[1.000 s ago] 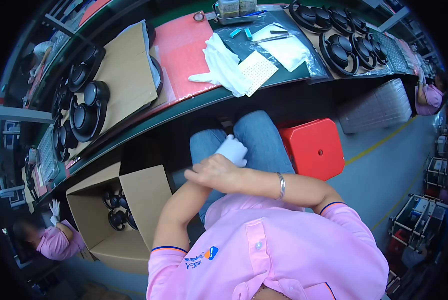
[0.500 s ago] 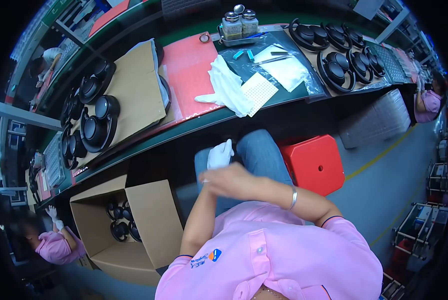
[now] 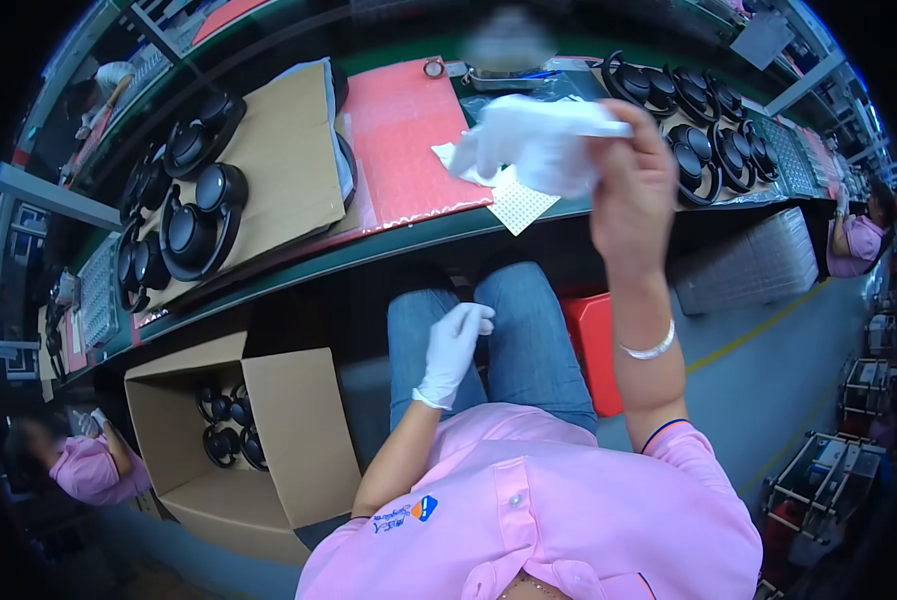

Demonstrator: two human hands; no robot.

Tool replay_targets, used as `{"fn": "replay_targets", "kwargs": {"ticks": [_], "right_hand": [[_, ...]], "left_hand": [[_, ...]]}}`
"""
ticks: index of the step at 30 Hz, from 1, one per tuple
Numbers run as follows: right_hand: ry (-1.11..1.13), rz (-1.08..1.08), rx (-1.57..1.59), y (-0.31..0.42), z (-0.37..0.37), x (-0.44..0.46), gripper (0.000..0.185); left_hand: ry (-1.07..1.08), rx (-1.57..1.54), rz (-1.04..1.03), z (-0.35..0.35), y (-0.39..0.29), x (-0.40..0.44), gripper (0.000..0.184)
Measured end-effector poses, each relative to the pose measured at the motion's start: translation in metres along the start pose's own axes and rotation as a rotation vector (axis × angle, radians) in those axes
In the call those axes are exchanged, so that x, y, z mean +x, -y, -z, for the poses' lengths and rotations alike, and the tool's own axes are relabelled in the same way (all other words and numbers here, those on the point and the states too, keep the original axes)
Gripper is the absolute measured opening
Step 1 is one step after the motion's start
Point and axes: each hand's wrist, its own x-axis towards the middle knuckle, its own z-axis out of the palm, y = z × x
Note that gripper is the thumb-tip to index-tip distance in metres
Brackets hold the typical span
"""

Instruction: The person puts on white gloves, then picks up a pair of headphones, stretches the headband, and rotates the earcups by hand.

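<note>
My right hand (image 3: 630,180), bare and with a silver bracelet at the wrist, is raised over the bench edge and pinches a white glove (image 3: 533,145). The glove hangs blurred above the bench and partly covers a white dotted sheet (image 3: 521,205). My left hand (image 3: 453,345) wears a white glove and rests above my lap. Its fingers are curled loosely together, with nothing visible in them. A pink mat (image 3: 408,140) lies on the bench to the left of the held glove.
Black headphones (image 3: 196,220) lie beside cardboard (image 3: 273,160) at left; more headphones (image 3: 693,160) lie at right. An open carton (image 3: 303,430) holds headphones on the floor. A red stool (image 3: 596,350) stands by my knee. People in pink (image 3: 98,468) sit at both sides.
My right hand has left my left wrist, moved up to the bench and taken hold of the white glove, which is lifted. My left hand has stayed near my lap, now more visible.
</note>
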Motion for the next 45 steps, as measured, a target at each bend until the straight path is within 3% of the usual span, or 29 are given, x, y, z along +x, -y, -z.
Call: {"fn": "replay_targets", "kwargs": {"ticks": [2, 3, 5, 8, 12, 16, 20, 25, 27, 28, 32, 33, 35, 37, 40, 41, 43, 45], "right_hand": [[-0.124, -0.058, 0.269, 0.026, 0.002, -0.013, 0.017], [-0.123, -0.064, 0.260, 0.026, 0.012, -0.021, 0.017], [0.361, -0.342, -0.655, 0.015, 0.035, -0.041, 0.016], [0.425, -0.560, -0.573, -0.009, 0.040, -0.077, 0.017], [0.339, -0.721, -0.550, -0.038, 0.035, -0.111, 0.021], [0.390, -0.562, -0.480, -0.053, 0.025, -0.136, 0.018], [0.293, -0.636, -0.467, -0.058, 0.020, -0.150, 0.016], [0.454, -0.503, -0.599, -0.052, 0.026, -0.150, 0.016], [0.686, -0.196, -0.760, -0.058, 0.022, -0.153, 0.014], [0.798, -0.036, -0.835, -0.061, 0.021, -0.155, 0.013], [0.864, -0.165, -1.150, -0.081, 0.017, -0.172, 0.011], [0.865, -0.166, -1.146, -0.089, 0.019, -0.177, 0.011], [0.865, -0.272, -1.097, -0.110, 0.025, -0.188, 0.013], [0.867, -0.321, -1.073, -0.122, 0.033, -0.191, 0.015], [0.452, -1.300, 0.158, -0.133, 0.051, -0.186, 0.020], [0.446, -1.305, 0.156, -0.142, 0.056, -0.195, 0.020], [0.260, -1.269, 0.497, -0.169, 0.063, -0.214, 0.024], [0.177, -1.225, 0.669, -0.175, 0.054, -0.210, 0.026]], "left_hand": [[0.024, -0.035, 0.108, 0.021, -0.016, -0.007, 0.033], [0.049, -0.062, 0.206, 0.033, -0.024, -0.010, 0.033], [0.092, -0.064, 0.249, 0.052, -0.031, -0.021, 0.032], [0.185, -0.054, 0.344, 0.060, -0.043, -0.039, 0.031], [0.208, -0.276, 0.199, 0.046, -0.063, -0.048, 0.031], [0.100, -0.387, 0.187, 0.023, -0.071, -0.025, 0.026], [0.262, -0.339, 0.289, 0.015, -0.063, -0.008, 0.021], [0.110, 0.215, 0.116, 0.040, -0.055, 0.001, 0.011], [0.065, 0.609, 0.086, 0.043, -0.067, 0.001, 0.007], [0.065, 0.611, 0.088, 0.043, -0.066, 0.001, 0.007], [0.057, 0.608, 0.095, 0.041, -0.057, -0.005, 0.007], [0.087, 0.418, 0.091, 0.036, -0.053, -0.009, 0.008], [0.142, 0.038, 0.080, 0.029, -0.044, -0.017, 0.011], [0.164, -0.077, 0.142, 0.029, -0.028, -0.024, 0.012], [0.220, -0.316, 0.267, 0.025, -0.011, -0.028, 0.013], [0.213, -0.111, 0.199, 0.021, -0.008, -0.030, 0.014], [0.181, 0.296, 0.055, 0.013, -0.008, -0.033, 0.016], [0.179, 0.340, 0.031, 0.004, -0.019, -0.031, 0.015]]}}
